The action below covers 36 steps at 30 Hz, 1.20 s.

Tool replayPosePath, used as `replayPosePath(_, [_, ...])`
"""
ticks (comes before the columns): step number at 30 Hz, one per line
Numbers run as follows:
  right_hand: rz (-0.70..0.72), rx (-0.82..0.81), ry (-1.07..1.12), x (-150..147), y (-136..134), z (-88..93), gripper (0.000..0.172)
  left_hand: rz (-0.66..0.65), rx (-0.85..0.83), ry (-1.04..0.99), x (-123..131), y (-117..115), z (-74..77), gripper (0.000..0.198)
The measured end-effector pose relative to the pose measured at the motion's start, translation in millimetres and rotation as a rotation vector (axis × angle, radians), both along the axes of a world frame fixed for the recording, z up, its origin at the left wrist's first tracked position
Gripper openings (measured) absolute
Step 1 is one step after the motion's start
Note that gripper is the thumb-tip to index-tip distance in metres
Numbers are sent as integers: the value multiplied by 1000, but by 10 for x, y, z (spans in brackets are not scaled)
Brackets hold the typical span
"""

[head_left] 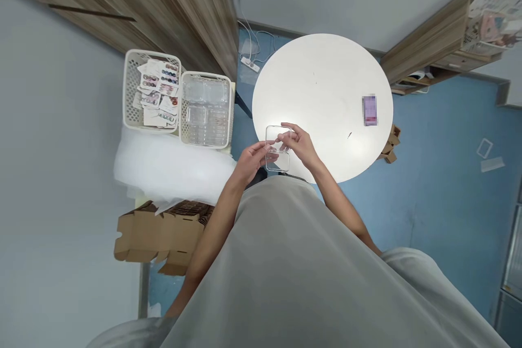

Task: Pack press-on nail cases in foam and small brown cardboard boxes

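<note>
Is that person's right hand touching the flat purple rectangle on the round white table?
Apart. The head view shows a wide stretch of white tabletop between the right hand and the purple rectangle; the hand is at the clear plastic case.

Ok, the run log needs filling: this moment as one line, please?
left hand: holding clear case | right hand: at its far half | clear case: open, two halves | purple item: on white table, blurred

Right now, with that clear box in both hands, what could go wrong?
The left hand and right hand hold the box by the table's near edge, so if it slips, it might drop off. Fingers grip near its middle, so a hard squeeze could perhaps bend it.
</note>
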State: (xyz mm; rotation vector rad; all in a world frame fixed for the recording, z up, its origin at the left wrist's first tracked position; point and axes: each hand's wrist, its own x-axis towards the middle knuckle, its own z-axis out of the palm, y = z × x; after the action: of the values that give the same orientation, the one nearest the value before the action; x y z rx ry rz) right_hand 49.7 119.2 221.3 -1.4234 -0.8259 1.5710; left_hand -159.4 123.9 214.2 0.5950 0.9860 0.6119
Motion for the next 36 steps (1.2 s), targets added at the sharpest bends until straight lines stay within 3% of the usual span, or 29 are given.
replayPosePath(6, [-2,-62,63,-70,-117,-30,66,123,-8,24,-25,-1,-67,53])
replayPosePath(18, [-45,-139,37,-87,-219,-187,62,87,16,45,-103,5,-128,52])
replayPosePath(24, [-86,-205,154,-128,-187,-290,51,3,174,174,8,-11,48,55])
replayPosePath(29, [-107,-228,335,-210,-134,-370,38,-88,410,276,250,-94,281,42])
replayPosePath(32, [-111,-275,431,-208,-122,-436,42,-129,508,297,357,-159,356,35])
replayPosePath(36, [-114,-285,422,-164,-142,-489,50,-150,544,309,403,-188,348,33])
